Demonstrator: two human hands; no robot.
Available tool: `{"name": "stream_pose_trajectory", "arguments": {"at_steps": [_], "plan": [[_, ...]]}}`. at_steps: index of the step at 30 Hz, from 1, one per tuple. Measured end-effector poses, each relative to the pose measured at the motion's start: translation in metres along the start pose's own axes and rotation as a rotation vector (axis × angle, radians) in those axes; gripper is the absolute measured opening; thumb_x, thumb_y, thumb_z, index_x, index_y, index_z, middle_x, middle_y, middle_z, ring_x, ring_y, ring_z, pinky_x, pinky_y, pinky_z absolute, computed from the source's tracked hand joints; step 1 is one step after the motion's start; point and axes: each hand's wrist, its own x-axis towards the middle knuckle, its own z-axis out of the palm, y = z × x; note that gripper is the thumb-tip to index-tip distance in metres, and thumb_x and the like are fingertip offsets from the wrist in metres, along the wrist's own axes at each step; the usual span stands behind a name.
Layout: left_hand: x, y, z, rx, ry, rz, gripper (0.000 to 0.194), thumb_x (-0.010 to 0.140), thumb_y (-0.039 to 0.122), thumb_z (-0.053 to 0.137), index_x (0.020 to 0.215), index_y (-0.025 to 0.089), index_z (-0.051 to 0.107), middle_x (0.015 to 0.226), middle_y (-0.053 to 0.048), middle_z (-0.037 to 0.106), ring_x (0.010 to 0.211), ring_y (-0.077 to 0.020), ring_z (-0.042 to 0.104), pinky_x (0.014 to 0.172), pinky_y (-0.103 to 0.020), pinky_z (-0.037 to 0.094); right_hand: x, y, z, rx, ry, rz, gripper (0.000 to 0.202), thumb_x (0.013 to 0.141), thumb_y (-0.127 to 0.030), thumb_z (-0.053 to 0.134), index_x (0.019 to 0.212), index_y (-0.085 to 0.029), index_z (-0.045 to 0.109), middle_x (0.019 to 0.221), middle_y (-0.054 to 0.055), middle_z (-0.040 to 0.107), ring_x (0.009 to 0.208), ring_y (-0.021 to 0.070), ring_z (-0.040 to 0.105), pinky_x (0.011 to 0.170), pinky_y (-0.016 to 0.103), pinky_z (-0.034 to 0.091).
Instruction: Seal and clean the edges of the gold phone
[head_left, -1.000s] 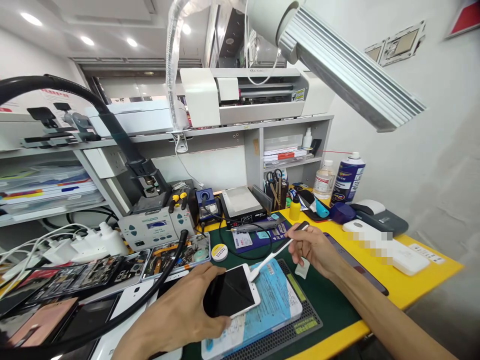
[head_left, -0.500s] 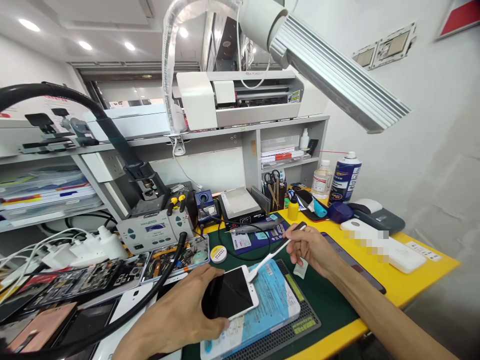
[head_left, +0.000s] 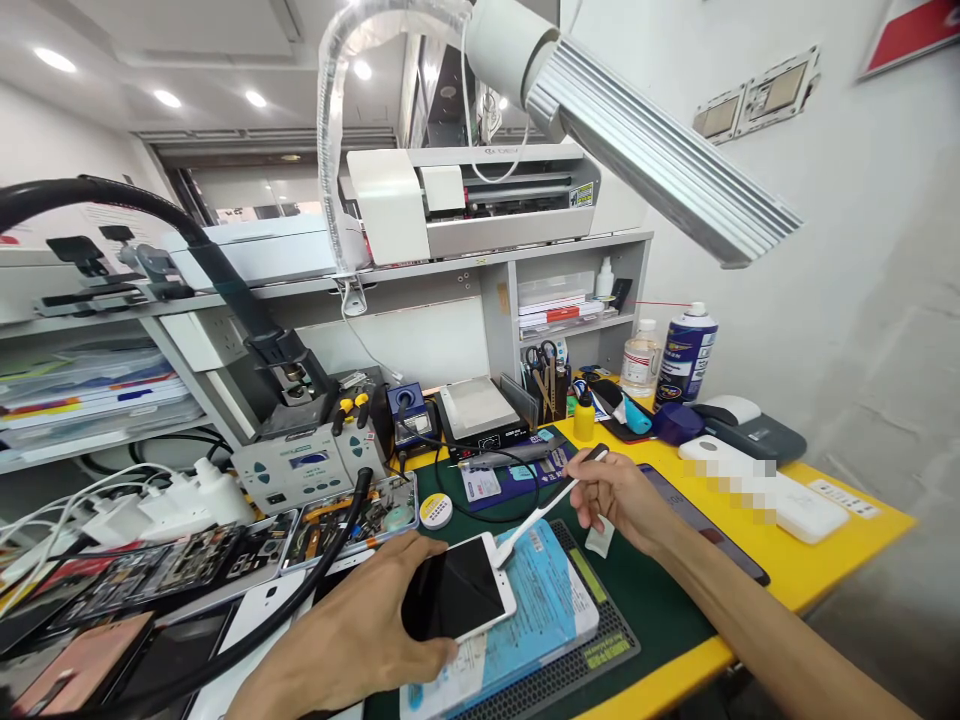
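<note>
Head view: a white-framed phone (head_left: 457, 590) lies screen up on a blue-and-white box (head_left: 555, 585), above a dark honeycomb mat (head_left: 607, 640) on the tabletop (head_left: 832, 490).
Left hand (head_left: 367, 620): grasping the phone across its width, thumb at the near edge, fingers at the far one, apparently to steady it while leaving the right end uncovered.
Right hand (head_left: 619, 495): pinching a slim white tool (head_left: 551, 505) like a pen, probably for fine control.
Tool's slant: down and leftward from its dark end; its tip meets the phone's white right-end border, seemingly touching.
Box's role: likely a raised, flat support.
Phone's direction: long axis runs left to right, right end angled slightly away from the person; the left end is hidden beneath the palm.
</note>
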Motion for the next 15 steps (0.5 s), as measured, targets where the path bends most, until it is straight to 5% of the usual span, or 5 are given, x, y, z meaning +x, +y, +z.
{"name": "stream_pose_trajectory", "arguments": {"at_steps": [9, 15], "plan": [[-0.002, 0.001, -0.001, -0.015, -0.004, 0.011, 0.064, 0.071, 0.035, 0.073, 0.132, 0.024, 0.057, 0.127, -0.004, 0.063, 0.115, -0.0259, 0.061, 0.098, -0.031, 0.047, 0.002, -0.002, -0.004, 0.006, -0.027, 0.081, 0.026, 0.077, -0.034, 0.08, 0.08, -0.014, 0.063, 0.065, 0.006, 0.072, 0.044, 0.0148, 0.064, 0.031, 0.017, 0.042], [-0.002, 0.001, -0.002, -0.032, 0.007, 0.049, 0.06, 0.072, 0.036, 0.073, 0.13, 0.025, 0.059, 0.124, -0.003, 0.064, 0.11, -0.0248, 0.062, 0.095, -0.03, 0.048, -0.021, 0.0, -0.01, 0.016, 0.015, 0.078, 0.028, 0.078, -0.034, 0.083, 0.084, -0.012, 0.067, 0.068, 0.007, 0.072, 0.045, 0.0141, 0.065, 0.032, 0.016, 0.044]]}}
